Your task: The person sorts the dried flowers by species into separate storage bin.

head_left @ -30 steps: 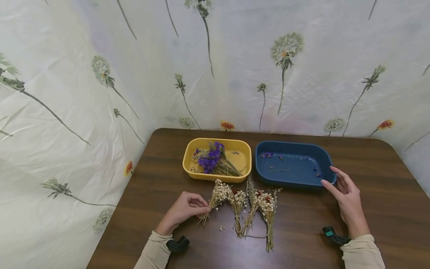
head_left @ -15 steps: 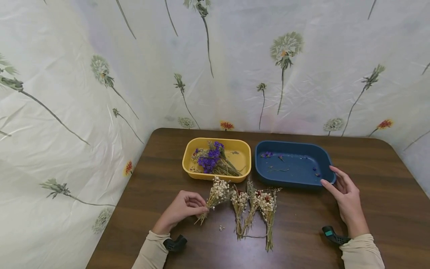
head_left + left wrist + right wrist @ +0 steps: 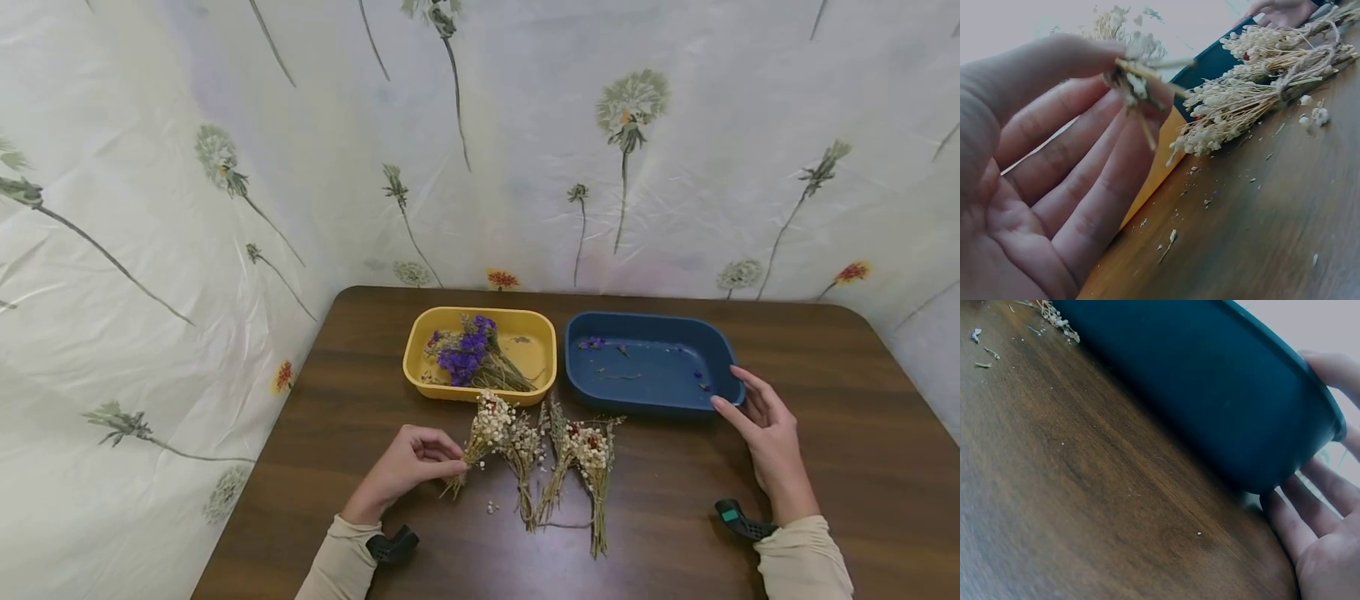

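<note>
My left hand (image 3: 414,468) pinches the stems of a small bunch of dried white flowers (image 3: 491,419) between thumb and fingertips. In the left wrist view the stem ends (image 3: 1141,84) poke out past the fingertips, and the flower heads blur behind them. Beside that bunch lie several tied dried-flower bunches (image 3: 592,450), heads toward the trays. My right hand (image 3: 771,433) holds the near right corner of a blue tray (image 3: 645,400), thumb on its rim. Up close in the right wrist view, the fingers (image 3: 1316,506) bend around the tray's outer wall.
A yellow tray (image 3: 542,367) left of the blue one contains purple dried flowers (image 3: 465,354). Loose purple petals (image 3: 592,342) and a thin stem (image 3: 618,377) lie in the blue tray. Fallen white blossoms (image 3: 492,507) dot the brown table (image 3: 675,517). A floral curtain hangs behind.
The bunch in my left hand shifted slightly left, then back, and turned so a red flower shows among its heads. The bunch beside it shifted and leans toward it. My right hand stays put.
</note>
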The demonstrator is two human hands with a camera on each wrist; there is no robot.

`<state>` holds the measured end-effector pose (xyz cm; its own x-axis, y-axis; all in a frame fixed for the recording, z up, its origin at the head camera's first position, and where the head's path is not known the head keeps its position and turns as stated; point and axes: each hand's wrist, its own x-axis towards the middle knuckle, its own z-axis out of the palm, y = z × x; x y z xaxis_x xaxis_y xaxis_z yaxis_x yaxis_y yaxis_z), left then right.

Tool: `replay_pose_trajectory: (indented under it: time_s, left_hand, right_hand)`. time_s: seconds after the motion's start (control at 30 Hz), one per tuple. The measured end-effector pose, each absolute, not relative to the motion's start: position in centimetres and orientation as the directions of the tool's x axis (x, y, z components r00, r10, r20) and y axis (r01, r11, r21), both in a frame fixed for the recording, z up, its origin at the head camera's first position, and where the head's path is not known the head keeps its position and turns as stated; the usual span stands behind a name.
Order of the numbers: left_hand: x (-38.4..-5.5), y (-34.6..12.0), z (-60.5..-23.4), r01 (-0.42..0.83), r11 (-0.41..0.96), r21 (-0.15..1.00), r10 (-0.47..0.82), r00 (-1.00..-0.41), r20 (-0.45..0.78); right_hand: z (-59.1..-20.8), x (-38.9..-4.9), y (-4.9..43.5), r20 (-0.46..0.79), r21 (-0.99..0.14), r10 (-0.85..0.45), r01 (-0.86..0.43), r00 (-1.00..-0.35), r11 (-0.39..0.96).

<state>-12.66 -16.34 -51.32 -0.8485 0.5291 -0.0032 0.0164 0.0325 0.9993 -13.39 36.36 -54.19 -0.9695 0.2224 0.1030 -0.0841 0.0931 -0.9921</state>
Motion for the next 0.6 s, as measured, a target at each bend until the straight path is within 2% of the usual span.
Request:
replay_pose_trajectory:
  time_s: [0.37, 0.6]
  left_hand:
    - [-13.1, -14.5, -49.6, 0.044, 0.136, 0.990, 0.533, -0.845, -0.036]
    - [-14.4, -12.5, -48.4, 0.090, 0.169, 0.982, 0.594, -0.804, -0.028]
  right_hand:
    - [-54.4, -13.4, 36.5, 0.113, -0.990, 0.212, -0.091, -0.971, 0.109]
    - [-54.3, -13.3, 36.5, 0.128, -0.988, 0.202, -0.108, -0.971, 0.109]
